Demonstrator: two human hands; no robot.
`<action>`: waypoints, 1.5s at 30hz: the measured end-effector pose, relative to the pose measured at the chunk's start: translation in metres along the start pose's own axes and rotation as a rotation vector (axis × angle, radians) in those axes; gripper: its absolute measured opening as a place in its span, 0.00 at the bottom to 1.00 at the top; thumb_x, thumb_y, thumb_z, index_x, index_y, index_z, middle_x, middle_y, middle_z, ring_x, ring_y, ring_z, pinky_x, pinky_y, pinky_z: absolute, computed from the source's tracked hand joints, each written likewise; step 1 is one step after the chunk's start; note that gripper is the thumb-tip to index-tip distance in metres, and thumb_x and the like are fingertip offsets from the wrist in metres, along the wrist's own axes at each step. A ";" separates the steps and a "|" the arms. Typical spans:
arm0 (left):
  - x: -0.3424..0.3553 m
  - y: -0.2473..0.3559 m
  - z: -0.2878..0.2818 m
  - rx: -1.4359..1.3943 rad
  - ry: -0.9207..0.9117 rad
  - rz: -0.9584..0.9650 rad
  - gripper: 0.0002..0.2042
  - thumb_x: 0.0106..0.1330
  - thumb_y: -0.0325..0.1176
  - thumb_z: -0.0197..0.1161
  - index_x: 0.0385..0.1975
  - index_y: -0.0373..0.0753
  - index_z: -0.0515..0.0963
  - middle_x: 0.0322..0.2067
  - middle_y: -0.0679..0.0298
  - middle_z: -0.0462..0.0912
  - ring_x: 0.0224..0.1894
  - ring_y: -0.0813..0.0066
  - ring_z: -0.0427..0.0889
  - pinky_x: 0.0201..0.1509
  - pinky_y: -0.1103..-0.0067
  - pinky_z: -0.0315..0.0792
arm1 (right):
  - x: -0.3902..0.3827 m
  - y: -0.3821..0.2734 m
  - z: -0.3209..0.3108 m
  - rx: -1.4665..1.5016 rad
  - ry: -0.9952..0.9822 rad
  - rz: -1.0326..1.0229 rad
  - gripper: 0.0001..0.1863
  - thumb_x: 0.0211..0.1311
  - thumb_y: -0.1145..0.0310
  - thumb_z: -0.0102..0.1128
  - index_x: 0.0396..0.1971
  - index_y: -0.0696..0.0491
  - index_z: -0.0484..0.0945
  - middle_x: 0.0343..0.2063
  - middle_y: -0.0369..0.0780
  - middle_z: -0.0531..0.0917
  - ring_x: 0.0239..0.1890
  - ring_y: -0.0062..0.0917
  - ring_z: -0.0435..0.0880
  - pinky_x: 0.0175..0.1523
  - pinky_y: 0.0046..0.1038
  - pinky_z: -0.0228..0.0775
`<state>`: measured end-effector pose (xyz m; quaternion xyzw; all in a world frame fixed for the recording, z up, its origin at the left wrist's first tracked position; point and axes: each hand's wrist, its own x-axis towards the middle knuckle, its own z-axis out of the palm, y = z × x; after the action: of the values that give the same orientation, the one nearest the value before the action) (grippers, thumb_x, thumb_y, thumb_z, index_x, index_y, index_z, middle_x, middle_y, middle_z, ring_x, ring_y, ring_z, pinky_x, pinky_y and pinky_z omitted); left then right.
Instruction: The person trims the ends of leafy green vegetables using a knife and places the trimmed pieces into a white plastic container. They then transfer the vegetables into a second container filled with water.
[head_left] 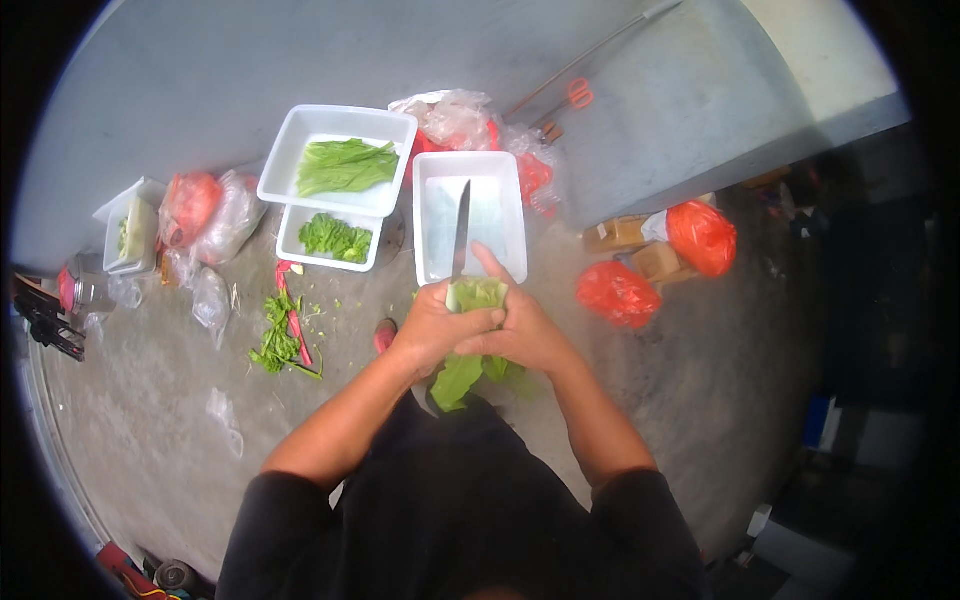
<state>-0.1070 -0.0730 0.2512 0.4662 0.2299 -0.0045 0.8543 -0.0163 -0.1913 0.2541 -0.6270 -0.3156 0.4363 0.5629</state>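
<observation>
My left hand and my right hand meet around a leafy green vegetable, its pale cut end up and broad leaves hanging below. My left fingers wrap over it; my right hand grips it too, index finger stretched upward. A long knife blade points up just behind the vegetable; its handle is hidden, so I cannot tell which hand holds it. Beyond the blade sits a white plastic tub with nothing visible in it but a pale wet bottom.
Left are tubs of long leaves and chopped greens, scraps on the concrete floor, plastic bags and another tub. Red bags lie right, beside a wall with orange-handled scissors. A dark shoe shows below.
</observation>
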 end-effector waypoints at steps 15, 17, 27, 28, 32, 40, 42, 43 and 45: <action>-0.020 -0.033 -0.032 0.154 0.462 0.355 0.14 0.49 0.25 0.68 0.34 0.36 0.72 0.22 0.72 0.73 0.27 0.86 0.71 0.30 0.88 0.68 | 0.017 0.051 0.039 -0.311 0.121 0.072 0.32 0.40 0.66 0.64 0.51 0.53 0.67 0.33 0.45 0.80 0.38 0.35 0.79 0.43 0.29 0.69; -0.027 -0.039 -0.049 0.168 0.464 0.313 0.15 0.47 0.24 0.68 0.35 0.37 0.72 0.26 0.69 0.76 0.31 0.84 0.73 0.35 0.85 0.69 | 0.022 0.040 0.050 -0.375 0.087 0.214 0.25 0.40 0.65 0.64 0.44 0.53 0.73 0.31 0.45 0.80 0.36 0.37 0.80 0.40 0.31 0.70; -0.046 -0.025 -0.118 -0.117 0.504 0.190 0.11 0.49 0.21 0.65 0.31 0.38 0.72 0.27 0.73 0.75 0.29 0.86 0.73 0.30 0.84 0.70 | 0.063 0.054 0.115 -0.291 0.072 0.226 0.19 0.43 0.66 0.65 0.37 0.53 0.76 0.29 0.42 0.81 0.32 0.31 0.80 0.39 0.29 0.70; -0.050 -0.025 -0.129 -0.025 0.532 0.217 0.10 0.50 0.22 0.65 0.30 0.38 0.72 0.27 0.71 0.75 0.28 0.83 0.74 0.29 0.83 0.70 | 0.068 0.053 0.124 -0.277 0.053 0.241 0.18 0.43 0.66 0.65 0.37 0.54 0.76 0.29 0.42 0.81 0.31 0.30 0.79 0.39 0.28 0.70; -0.075 -0.021 -0.177 0.604 0.600 0.442 0.10 0.49 0.25 0.65 0.31 0.37 0.72 0.27 0.60 0.77 0.28 0.66 0.77 0.30 0.77 0.71 | 0.089 0.067 0.157 -0.317 0.087 0.158 0.19 0.44 0.65 0.65 0.39 0.54 0.75 0.29 0.45 0.80 0.32 0.32 0.80 0.39 0.30 0.70; -0.134 -0.013 -0.232 1.129 0.424 0.362 0.07 0.49 0.24 0.57 0.29 0.38 0.72 0.26 0.52 0.73 0.30 0.49 0.73 0.30 0.65 0.68 | 0.123 0.055 0.222 -1.051 0.003 -0.003 0.19 0.44 0.61 0.63 0.38 0.50 0.72 0.23 0.45 0.79 0.28 0.42 0.78 0.31 0.39 0.67; -0.137 -0.017 -0.243 1.102 0.460 0.356 0.07 0.50 0.24 0.56 0.29 0.38 0.72 0.26 0.52 0.73 0.29 0.49 0.73 0.30 0.65 0.68 | 0.127 0.056 0.233 -1.106 -0.032 -0.021 0.20 0.44 0.61 0.63 0.38 0.49 0.71 0.22 0.45 0.79 0.27 0.44 0.77 0.31 0.41 0.67; -0.140 -0.017 -0.246 1.094 0.472 0.347 0.06 0.50 0.25 0.56 0.29 0.38 0.72 0.26 0.52 0.73 0.29 0.49 0.73 0.29 0.64 0.68 | 0.129 0.059 0.236 -1.123 -0.049 -0.023 0.20 0.44 0.61 0.63 0.38 0.49 0.71 0.23 0.45 0.79 0.28 0.44 0.77 0.31 0.41 0.67; -0.146 -0.016 -0.253 1.079 0.494 0.328 0.06 0.51 0.25 0.55 0.30 0.38 0.72 0.26 0.51 0.73 0.28 0.48 0.73 0.29 0.64 0.68 | 0.132 0.059 0.244 -1.143 -0.081 -0.012 0.19 0.43 0.62 0.62 0.38 0.49 0.71 0.23 0.46 0.79 0.28 0.43 0.78 0.32 0.42 0.67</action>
<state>-0.3392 0.0895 0.1805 0.8493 0.3115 0.1195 0.4092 -0.1865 0.0214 0.1745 -0.8129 -0.5262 0.2165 0.1243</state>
